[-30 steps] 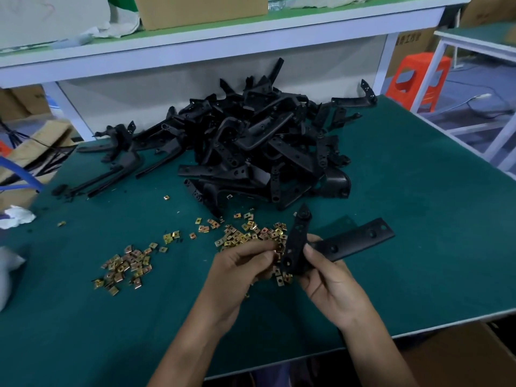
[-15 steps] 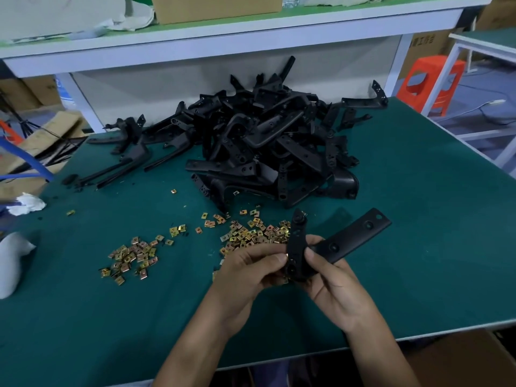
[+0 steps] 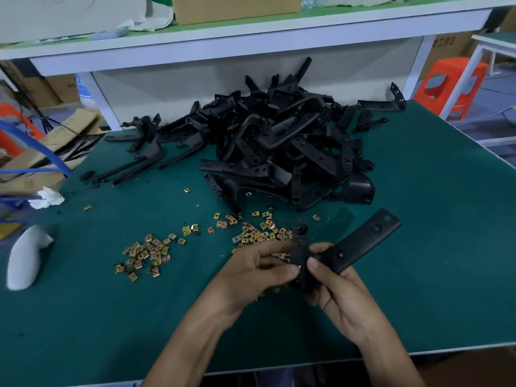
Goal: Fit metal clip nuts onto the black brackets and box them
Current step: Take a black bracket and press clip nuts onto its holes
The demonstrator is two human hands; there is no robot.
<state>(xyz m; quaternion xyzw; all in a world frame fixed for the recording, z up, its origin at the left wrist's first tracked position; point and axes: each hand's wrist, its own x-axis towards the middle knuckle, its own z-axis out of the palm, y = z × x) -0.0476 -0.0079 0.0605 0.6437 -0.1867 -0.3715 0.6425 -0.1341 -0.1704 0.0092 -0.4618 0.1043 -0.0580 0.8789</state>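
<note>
Right hand [image 3: 343, 291] grips bracket [image 3: 360, 244] near surface's [image 3: 432, 289] front edge; left hand [image 3: 251, 275] pinches its elbow (contact hidden): press squarely.

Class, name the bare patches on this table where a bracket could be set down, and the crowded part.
Bare: table right of the bracket pile; near-left, in front of the clip nuts. Crowded: the middle, around pile and nuts.

Surveying around the green table [image 3: 418, 275].
Showing an orange stool [image 3: 449, 85] at upper right, a cardboard box [image 3: 234, 8] at top centre, crumpled tissue [image 3: 46, 197] at left.
</note>
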